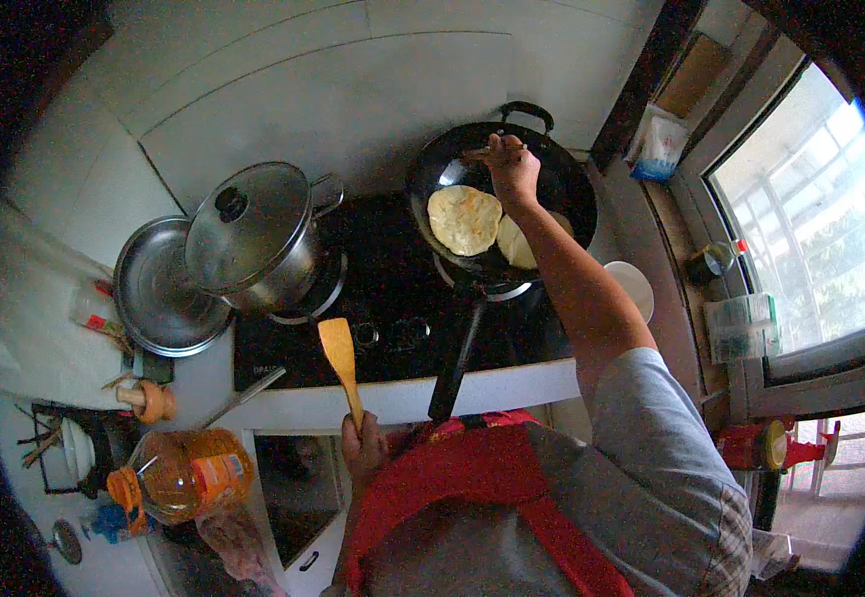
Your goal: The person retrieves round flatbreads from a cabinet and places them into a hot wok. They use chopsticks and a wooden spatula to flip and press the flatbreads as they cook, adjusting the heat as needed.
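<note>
My left hand grips the handle of a wooden spatula, its flat blade pointing up in front of the stove's edge. My right hand is over the far part of a black wok, fingers closed around a small brown utensil that is mostly hidden. In the wok lies a round pale flatbread with light browned spots. A second flatbread beside it is partly covered by my right forearm. The wok's long black handle points towards me.
A lidded steel pot stands on the left burner of the black stove. Further left are a steel pan, a wooden mortar with pestle and a large oil bottle. A white bowl sits right of the wok.
</note>
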The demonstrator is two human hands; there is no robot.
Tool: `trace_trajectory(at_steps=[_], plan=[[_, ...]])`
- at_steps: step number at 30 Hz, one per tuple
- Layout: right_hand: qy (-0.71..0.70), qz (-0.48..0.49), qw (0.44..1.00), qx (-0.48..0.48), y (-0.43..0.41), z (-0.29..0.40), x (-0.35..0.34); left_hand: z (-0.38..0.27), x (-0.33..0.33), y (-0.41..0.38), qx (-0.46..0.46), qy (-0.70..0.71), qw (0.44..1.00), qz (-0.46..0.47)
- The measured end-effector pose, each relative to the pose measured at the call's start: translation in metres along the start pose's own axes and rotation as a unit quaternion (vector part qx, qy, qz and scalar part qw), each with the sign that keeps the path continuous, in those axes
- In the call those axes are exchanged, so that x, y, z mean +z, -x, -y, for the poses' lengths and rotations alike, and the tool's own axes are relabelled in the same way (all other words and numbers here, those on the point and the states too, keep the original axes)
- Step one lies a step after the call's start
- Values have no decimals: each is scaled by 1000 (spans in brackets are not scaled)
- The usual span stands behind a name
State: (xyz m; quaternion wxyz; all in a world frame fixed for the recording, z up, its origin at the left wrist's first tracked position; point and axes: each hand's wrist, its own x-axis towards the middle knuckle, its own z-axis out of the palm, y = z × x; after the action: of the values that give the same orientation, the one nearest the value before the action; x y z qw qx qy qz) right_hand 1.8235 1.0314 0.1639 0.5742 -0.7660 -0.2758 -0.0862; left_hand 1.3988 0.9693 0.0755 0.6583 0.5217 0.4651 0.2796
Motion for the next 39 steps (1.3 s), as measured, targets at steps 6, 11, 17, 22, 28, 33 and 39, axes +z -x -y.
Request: trace_trajectory(at_steps=[6,11,17,22,28,33,39], plan=[[9,-5,1000,-4,-9,-21,-2,7,-4,-3,33,1,999,13],[-47,15,998,-27,5,-7,-9,7,-8,1,29,-11,1000,6],[-1,-9,995,-95,0,-42,7,14,-4,0,3,13,1000,-25],[94,-26,991,-96,0,-22,5,29,-10,-2,10,42,999,-8],[68,-33,993,-88,-7,-16,3,23,-7,-1,11,18,1000,-4],[-57,-15,997,-48,-11,-4,6,26,-6,-1,7,38,999,-10],[-58,81,994,-53,-8,-20,14,20,-7,4,3,27,1000,2]])
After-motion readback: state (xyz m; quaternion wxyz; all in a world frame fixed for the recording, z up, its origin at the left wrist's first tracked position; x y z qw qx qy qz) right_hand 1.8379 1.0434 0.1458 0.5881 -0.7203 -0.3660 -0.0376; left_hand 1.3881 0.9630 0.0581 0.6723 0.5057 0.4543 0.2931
